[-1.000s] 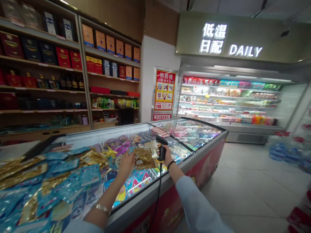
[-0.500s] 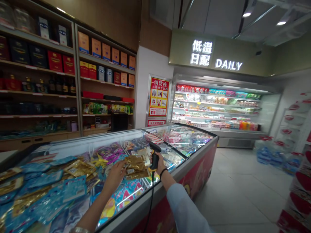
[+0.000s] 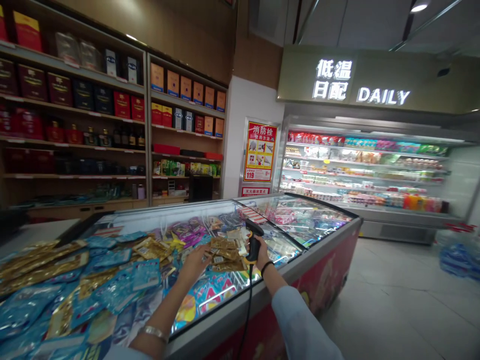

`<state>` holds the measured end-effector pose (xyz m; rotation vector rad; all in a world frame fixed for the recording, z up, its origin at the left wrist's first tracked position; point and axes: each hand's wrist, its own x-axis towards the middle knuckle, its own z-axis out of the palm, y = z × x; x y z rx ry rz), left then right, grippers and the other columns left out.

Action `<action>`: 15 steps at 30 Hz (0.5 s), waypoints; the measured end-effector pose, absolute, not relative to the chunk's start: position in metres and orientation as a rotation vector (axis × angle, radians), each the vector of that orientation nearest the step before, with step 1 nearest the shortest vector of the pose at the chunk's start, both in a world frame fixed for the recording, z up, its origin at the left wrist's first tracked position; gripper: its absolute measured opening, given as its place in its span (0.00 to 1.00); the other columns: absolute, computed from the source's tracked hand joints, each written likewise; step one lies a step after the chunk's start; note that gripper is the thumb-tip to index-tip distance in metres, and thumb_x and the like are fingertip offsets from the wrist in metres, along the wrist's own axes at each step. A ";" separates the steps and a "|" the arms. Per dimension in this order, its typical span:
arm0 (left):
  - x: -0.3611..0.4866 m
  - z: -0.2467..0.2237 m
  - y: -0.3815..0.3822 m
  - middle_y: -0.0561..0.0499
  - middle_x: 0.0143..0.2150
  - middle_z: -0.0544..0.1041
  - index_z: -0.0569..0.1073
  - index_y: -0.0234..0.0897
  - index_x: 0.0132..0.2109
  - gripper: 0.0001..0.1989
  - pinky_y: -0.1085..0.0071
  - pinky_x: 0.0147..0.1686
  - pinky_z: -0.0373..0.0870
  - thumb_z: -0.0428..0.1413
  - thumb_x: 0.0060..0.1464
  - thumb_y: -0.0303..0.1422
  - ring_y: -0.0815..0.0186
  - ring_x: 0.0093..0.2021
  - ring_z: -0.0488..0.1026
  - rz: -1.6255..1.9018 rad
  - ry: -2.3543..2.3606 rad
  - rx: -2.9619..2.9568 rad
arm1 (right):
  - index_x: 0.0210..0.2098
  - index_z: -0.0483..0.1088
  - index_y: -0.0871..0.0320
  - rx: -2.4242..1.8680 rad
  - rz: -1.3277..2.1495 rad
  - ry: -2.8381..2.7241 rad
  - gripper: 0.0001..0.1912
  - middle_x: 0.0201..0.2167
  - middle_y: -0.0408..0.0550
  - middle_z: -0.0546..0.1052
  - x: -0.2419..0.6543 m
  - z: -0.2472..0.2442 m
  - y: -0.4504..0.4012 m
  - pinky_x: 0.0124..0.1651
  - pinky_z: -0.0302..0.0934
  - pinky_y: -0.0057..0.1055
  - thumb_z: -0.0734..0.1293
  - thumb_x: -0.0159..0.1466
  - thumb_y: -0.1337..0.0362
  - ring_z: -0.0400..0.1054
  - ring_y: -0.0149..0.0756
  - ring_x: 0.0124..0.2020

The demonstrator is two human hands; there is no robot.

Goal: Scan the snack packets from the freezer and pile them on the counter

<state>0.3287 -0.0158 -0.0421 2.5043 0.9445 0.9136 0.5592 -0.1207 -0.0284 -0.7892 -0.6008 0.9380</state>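
Observation:
My right hand (image 3: 262, 252) is wrapped round the grip of a black barcode scanner (image 3: 255, 230), whose cord (image 3: 247, 310) hangs down in front of the freezer. The scanner head stands just above a small pile of gold packets (image 3: 227, 250) on the glass-topped freezer (image 3: 318, 243). At the left edge of that pile is my left hand (image 3: 195, 265), fingers loosely bent and a little apart, the tips at the packets. Further left lie many blue packets (image 3: 120, 290) and more gold packets (image 3: 152, 248), heaped together.
Purple packets (image 3: 189, 232) lie beyond my left hand. Shelves of boxes and bottles (image 3: 148, 135) stand at the back left. A lit refrigerated display (image 3: 367, 170) is at the back right, with tiled floor (image 3: 393, 285) before it. Blue-tinted water bottles (image 3: 457, 260) stand at the right edge.
My view has swung left, so everything sits further right in the picture. Both hands keep about the same place at the gold packets, with the scanner still in my right hand.

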 end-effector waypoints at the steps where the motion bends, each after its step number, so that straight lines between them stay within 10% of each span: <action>1: 0.328 -0.041 -0.017 0.48 0.50 0.76 0.73 0.39 0.45 0.10 0.68 0.55 0.65 0.53 0.55 0.27 0.63 0.52 0.73 0.909 0.942 2.504 | 0.36 0.70 0.61 -0.798 0.909 -0.582 0.17 0.26 0.45 0.74 0.560 -0.030 -0.119 0.24 0.64 0.27 0.65 0.63 0.52 0.68 0.31 0.22; 15: 0.324 -0.034 -0.027 0.48 0.46 0.78 0.76 0.39 0.43 0.10 0.66 0.51 0.69 0.57 0.52 0.27 0.62 0.47 0.74 0.899 0.931 2.496 | 0.32 0.69 0.60 -0.754 0.887 -0.487 0.16 0.20 0.43 0.71 0.570 -0.034 -0.125 0.17 0.58 0.23 0.67 0.46 0.57 0.63 0.28 0.16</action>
